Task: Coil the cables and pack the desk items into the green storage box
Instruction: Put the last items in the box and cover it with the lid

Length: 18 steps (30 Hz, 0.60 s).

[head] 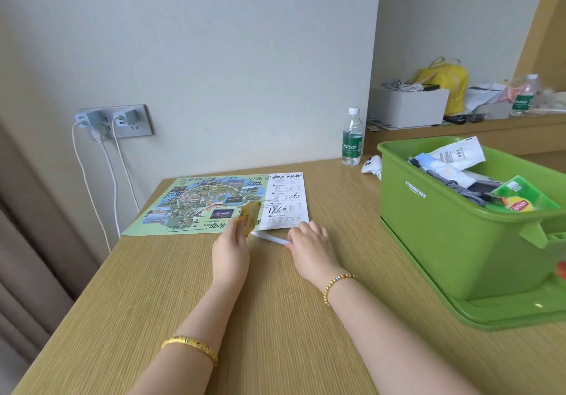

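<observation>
My left hand [232, 247] holds a yellow tea-bag packet [251, 217] upright over the near edge of a green printed map [196, 204] lying on the wooden desk [171, 287]. My right hand [309, 241] pinches one end of a thin white packet [269, 237] lying on the desk between the two hands. The green storage box [435, 229] stands at the right on its green lid [496, 315]. Inside it lie a grey coiled cable [456, 190], white pouches [456, 154] and a green Lipton tea box [523, 197].
A water bottle [352, 137] and a white game controller [372, 164] stand by the wall behind the box. Chargers with white cables [101, 137] hang from a wall socket at left. A shelf at back right carries a white box [407, 108], yellow bag [444, 79] and another bottle [524, 95].
</observation>
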Available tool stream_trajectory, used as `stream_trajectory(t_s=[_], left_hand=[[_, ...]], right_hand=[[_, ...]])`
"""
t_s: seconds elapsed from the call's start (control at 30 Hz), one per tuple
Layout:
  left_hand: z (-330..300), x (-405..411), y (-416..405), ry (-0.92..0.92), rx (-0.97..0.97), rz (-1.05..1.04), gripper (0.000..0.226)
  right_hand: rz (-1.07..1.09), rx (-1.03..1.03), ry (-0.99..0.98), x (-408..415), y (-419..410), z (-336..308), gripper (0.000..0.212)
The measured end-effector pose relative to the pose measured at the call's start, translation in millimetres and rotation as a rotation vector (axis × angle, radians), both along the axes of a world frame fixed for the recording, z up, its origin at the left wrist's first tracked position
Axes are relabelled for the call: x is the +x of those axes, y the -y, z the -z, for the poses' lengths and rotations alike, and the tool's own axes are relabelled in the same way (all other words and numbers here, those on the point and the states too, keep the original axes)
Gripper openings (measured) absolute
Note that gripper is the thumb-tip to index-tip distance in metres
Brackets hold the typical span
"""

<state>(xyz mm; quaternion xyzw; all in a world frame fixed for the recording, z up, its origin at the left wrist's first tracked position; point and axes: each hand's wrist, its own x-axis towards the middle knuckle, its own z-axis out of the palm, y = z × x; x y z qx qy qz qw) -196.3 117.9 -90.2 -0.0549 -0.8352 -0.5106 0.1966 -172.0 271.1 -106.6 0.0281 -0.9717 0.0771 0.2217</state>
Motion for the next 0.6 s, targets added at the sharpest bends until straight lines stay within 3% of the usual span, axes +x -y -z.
stream_trajectory(t_s=[0.13,0.27,0.4,0.6], left_hand=[[-25.4,18.9,-16.7,-0.006,0.209,0.035,0.024],[-68.8,30.9,-45.7,-0.127,0.198,0.096,0.025],[-114.5,55.8,-92.8,-0.274,0.026,0.208,0.019],[-158.1,94.1,-184.6,-0.456,-0.32,0.303,0.026]], right_hand=[[0.066,0.015,0.028,26.5,0.2,-10.6,0.02],[0.202,-0.241,-0.09,53.8,-18.6,-55.8,0.022],[0.27,-0.393,-0.35,80.5,-58.8,-131.9,0.025],[0.416,-0.337,-0.36,131.8,-139.7,-197.5,0.029]])
